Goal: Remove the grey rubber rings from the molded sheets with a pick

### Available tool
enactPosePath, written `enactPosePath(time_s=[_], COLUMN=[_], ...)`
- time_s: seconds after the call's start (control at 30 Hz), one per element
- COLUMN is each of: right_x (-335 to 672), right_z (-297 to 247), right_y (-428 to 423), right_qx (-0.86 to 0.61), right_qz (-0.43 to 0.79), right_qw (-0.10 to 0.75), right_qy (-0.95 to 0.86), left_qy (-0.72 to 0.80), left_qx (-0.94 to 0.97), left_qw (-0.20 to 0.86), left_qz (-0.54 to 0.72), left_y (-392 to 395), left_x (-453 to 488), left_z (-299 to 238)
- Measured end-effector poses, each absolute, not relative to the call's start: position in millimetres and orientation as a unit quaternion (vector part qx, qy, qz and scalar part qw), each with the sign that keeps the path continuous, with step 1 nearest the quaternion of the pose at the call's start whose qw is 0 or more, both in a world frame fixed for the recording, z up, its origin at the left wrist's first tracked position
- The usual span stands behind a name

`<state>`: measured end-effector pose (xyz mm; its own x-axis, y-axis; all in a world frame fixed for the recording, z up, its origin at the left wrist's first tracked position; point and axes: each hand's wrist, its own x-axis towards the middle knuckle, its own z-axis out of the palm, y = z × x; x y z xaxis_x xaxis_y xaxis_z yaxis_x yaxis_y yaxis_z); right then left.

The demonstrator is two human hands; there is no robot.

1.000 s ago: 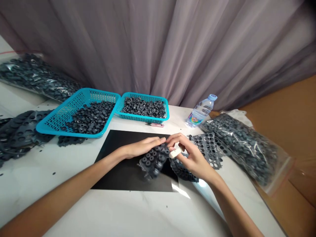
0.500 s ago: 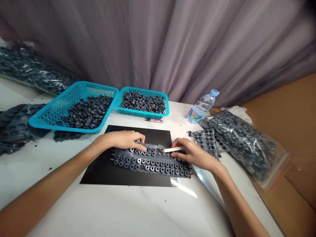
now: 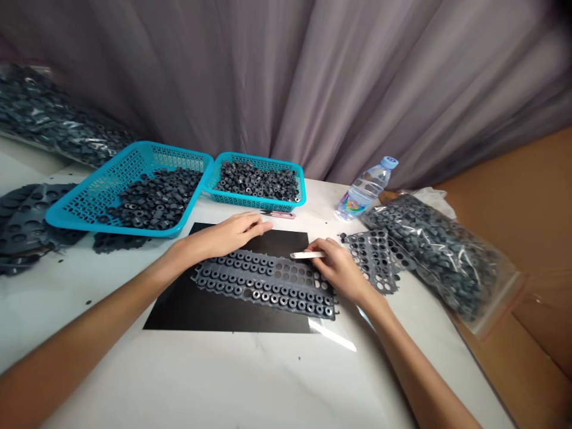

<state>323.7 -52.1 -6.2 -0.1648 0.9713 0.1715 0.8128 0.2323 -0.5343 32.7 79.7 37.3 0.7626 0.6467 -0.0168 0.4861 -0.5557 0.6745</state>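
Observation:
A grey rubber sheet (image 3: 263,281) with rows of round ring parts lies on a black mat (image 3: 187,316). Toward its upper right, several sockets have no rings in them, and one dark gap shows in a lower row. My left hand (image 3: 227,235) is over the sheet's upper left edge, fingers stretched out and nothing visible in them; whether it touches the sheet I cannot tell. Beside the sheet's right end, my right hand (image 3: 342,271) grips a white stick-like tool (image 3: 308,255), whose tip points left above the sheet's top edge.
Two blue baskets (image 3: 111,227) (image 3: 257,202) of small dark parts stand behind the mat, with pink-handled snips (image 3: 281,215) in front. At right are a water bottle (image 3: 364,187), another perforated sheet (image 3: 370,259) and a filled plastic bag (image 3: 438,256). More grey sheets (image 3: 31,220) lie left.
My left hand has come off the sheet's top edge and moved up and left. The sheet has shifted slightly left. My right hand has raised the white tool's tip away from the sockets.

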Motion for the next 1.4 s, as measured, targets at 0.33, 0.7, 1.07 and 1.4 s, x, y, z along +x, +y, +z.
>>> enactPosePath(time_s=[0.33,0.7,1.07,1.4], right_x=[319.2,321.5,321.7,318.4], right_z=[-22.2,-28.4,-28.6,-25.5], right_y=[-48.9,-46.6,-47.1,-47.3], right_qx=[-0.6,-0.601,-0.617,-0.62], right_qz=[0.05,0.082,0.105,0.097], right_qw=[0.269,0.288,0.267,0.25], right_qy=[-0.752,-0.741,-0.733,-0.737], left_qy=[0.206,0.237,0.254,0.285], left_qx=[0.908,0.892,0.873,0.855], left_qw=[0.325,0.344,0.376,0.43], left_qz=[0.169,0.172,0.178,0.055], left_y=[60.6,65.8,71.0,86.3], left_x=[49.2,48.0,47.5,31.6], left_z=[28.4,14.6,4.2,18.7])
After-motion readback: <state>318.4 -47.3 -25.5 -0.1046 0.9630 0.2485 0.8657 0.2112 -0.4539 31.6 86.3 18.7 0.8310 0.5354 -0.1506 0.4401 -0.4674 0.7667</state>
